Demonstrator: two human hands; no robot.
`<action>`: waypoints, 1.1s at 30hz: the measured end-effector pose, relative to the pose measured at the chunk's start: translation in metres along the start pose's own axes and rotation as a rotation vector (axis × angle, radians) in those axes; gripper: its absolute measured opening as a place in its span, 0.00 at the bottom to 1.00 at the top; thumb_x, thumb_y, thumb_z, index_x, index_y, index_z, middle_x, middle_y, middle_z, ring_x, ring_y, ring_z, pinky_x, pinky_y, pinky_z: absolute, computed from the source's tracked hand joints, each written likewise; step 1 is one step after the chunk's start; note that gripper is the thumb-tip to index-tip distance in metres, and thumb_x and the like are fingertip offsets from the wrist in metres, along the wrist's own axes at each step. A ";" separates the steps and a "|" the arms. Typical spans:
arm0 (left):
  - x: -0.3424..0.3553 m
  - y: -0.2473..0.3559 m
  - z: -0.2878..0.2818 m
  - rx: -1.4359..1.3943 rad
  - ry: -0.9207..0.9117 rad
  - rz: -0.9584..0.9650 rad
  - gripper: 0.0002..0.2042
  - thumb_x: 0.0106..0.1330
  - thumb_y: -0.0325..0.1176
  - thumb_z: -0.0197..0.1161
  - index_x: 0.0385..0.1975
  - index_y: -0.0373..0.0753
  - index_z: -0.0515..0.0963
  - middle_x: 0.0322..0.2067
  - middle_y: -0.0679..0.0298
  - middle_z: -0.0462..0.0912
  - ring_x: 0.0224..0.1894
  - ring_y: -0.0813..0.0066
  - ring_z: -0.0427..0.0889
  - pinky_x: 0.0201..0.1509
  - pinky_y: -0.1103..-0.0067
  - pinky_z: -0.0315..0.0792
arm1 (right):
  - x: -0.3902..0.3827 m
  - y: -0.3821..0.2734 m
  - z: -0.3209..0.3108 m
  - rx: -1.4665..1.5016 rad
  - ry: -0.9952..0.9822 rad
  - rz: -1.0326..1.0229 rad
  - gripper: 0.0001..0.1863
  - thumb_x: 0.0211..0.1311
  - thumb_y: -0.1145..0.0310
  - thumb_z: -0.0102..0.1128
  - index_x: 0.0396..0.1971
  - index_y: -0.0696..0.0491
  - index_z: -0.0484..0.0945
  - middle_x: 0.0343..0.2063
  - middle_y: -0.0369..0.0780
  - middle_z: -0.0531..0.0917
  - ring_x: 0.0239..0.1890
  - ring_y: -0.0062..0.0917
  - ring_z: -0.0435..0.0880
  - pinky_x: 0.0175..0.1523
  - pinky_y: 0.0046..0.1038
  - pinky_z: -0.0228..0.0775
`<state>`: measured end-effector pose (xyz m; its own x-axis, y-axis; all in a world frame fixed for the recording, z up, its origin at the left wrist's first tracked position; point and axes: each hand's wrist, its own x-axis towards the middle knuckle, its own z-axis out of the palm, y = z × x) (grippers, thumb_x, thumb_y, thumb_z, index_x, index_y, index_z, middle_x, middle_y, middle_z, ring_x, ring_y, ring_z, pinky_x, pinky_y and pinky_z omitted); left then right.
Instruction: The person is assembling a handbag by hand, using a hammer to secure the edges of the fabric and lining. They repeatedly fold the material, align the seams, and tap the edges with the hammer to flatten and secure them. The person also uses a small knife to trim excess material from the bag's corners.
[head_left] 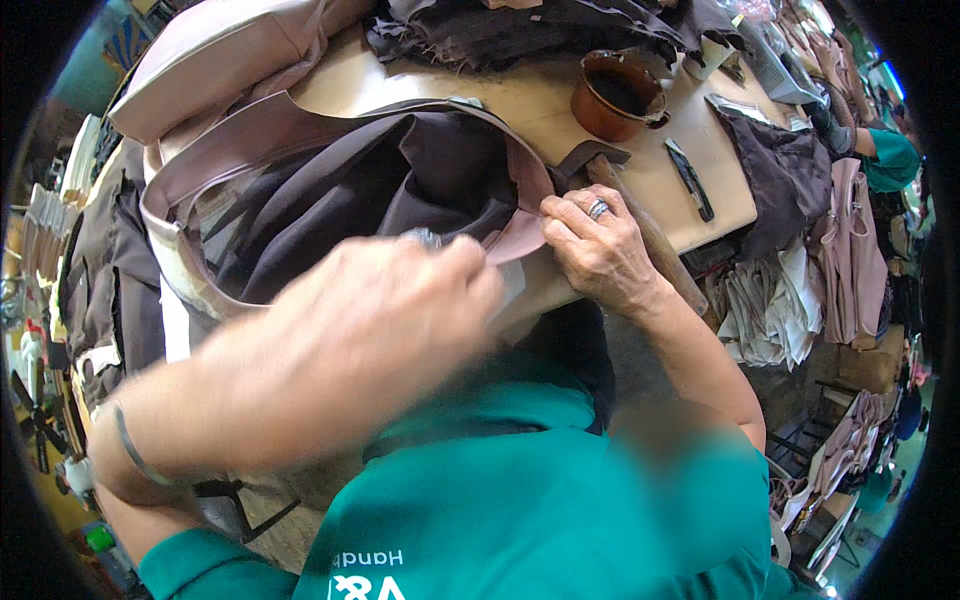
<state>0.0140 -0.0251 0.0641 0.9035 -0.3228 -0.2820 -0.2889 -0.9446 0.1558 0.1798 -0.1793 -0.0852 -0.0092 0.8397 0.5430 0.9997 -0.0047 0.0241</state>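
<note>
A pink leather bag (235,140) lies on the worktable, its wide mouth facing up and a dark brown lining (330,195) bunched inside. My right hand (598,240), with a ring on one finger, pinches the bag's rim at its right end. Across the near side of the mouth reaches my left hand (390,300), blurred by motion. Its fingers are curled closed close to the rim, a little left of my right hand. What they hold, if anything, is hidden beneath them.
Behind my right hand lie a wooden stick (650,235) and a black-handled cutter (690,180). A brown pot (612,105) stands farther back. Dark cloth (540,35) is heaped along the far edge, and more dark material (775,170) hangs at the right. A person's teal sleeve (890,160) shows far right.
</note>
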 end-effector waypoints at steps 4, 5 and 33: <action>0.038 -0.038 0.007 -0.277 -0.047 0.047 0.17 0.54 0.25 0.55 0.43 0.33 0.64 0.34 0.49 0.76 0.39 0.54 0.76 0.40 0.66 0.71 | -0.002 -0.002 -0.010 0.010 -0.037 0.051 0.10 0.42 0.70 0.55 0.29 0.53 0.73 0.36 0.39 0.75 0.39 0.27 0.75 0.48 0.31 0.63; 0.044 -0.038 0.020 -0.378 0.025 0.131 0.17 0.54 0.25 0.55 0.43 0.34 0.62 0.30 0.47 0.76 0.36 0.51 0.77 0.37 0.65 0.71 | -0.002 -0.002 -0.015 0.022 -0.006 0.062 0.11 0.42 0.71 0.56 0.31 0.53 0.74 0.37 0.39 0.75 0.40 0.28 0.75 0.48 0.31 0.63; 0.109 -0.062 0.078 -0.311 0.394 -0.163 0.37 0.39 0.41 0.70 0.51 0.30 0.64 0.54 0.51 0.64 0.57 0.55 0.63 0.60 0.71 0.59 | -0.017 0.009 -0.061 -0.215 -0.284 0.405 0.22 0.47 0.78 0.56 0.46 0.52 0.72 0.32 0.41 0.76 0.27 0.37 0.76 0.31 0.34 0.69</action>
<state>0.1056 -0.0064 -0.0503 0.9966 -0.0702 0.0424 -0.0816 -0.8991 0.4301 0.1873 -0.2266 -0.0427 0.4128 0.8610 0.2971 0.8943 -0.4450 0.0471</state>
